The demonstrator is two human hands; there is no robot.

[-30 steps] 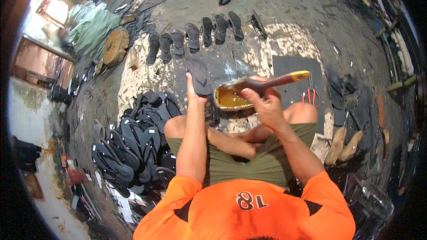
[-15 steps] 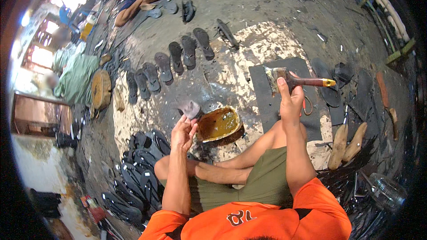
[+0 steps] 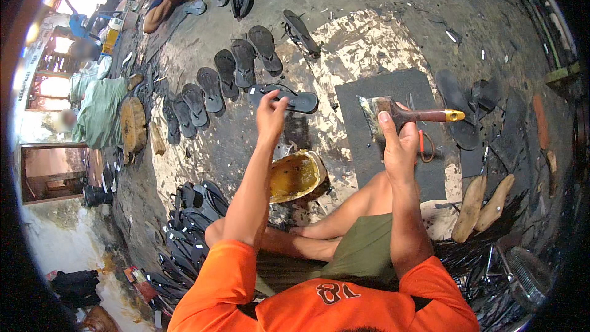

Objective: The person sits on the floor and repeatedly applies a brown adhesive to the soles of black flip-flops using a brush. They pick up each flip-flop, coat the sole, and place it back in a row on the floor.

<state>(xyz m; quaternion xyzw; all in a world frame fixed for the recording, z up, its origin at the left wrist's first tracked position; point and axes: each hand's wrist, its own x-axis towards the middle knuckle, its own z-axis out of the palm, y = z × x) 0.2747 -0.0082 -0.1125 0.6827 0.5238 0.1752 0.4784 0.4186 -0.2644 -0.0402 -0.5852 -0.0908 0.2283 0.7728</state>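
Yellow-and-white container (image 3: 111, 39), upper left; contents not discernible. Round wood block (image 3: 133, 124). Heap of black sandals (image 3: 188, 224), several bearing small white labels, lettering too small to read. Row of dark sandals (image 3: 211, 90), set out on the floor. Left hand (image 3: 269, 122): fingers against a single black sandal (image 3: 301, 102), which lies crosswise between row and tray; cannot tell whether the grip is closed on it. Small white label at that sandal's left end. Tray (image 3: 319, 166), pale-rimmed, holding amber liquid. Orange shirt (image 3: 289, 307), dark printed number on it. Black mat (image 3: 362, 141), flat. Right hand (image 3: 402, 144): grip clamped on a wide brush (image 3: 433, 115), bristles left, yellow-tipped handle right. Two foot-shaped wooden pieces (image 3: 470, 212), side by side.
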